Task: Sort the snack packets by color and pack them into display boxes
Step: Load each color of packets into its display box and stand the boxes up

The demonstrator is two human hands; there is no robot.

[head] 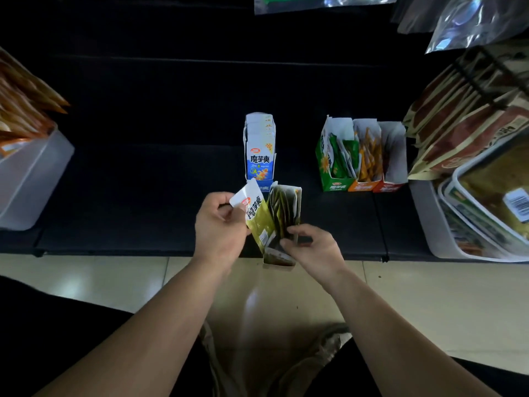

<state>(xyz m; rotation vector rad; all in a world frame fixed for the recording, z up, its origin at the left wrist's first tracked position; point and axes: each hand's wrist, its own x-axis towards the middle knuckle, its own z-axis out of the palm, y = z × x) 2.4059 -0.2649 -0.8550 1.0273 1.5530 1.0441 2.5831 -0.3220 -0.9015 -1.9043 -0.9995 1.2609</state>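
Note:
My left hand (220, 224) pinches a yellow-green snack packet (256, 213) with a white top, held beside an open display box (283, 224) that has several dark yellow-green packets in it. My right hand (315, 247) grips that box at its lower right side, over the front edge of the black shelf (143, 196). Behind them a blue display box (260, 150) stands upright, filled with blue packets. Further right stand a green box (333, 164), an orange box (367, 161) and a red box (395, 159) side by side, each with packets inside.
A white bin (31, 179) with orange packets stands at the left. A white tray (435, 224) of large food packs sits at the right, with hanging brown bags (463, 110) above it. Foil pouches (472, 21) hang at the top right. Beige tiled floor (114, 279) lies below.

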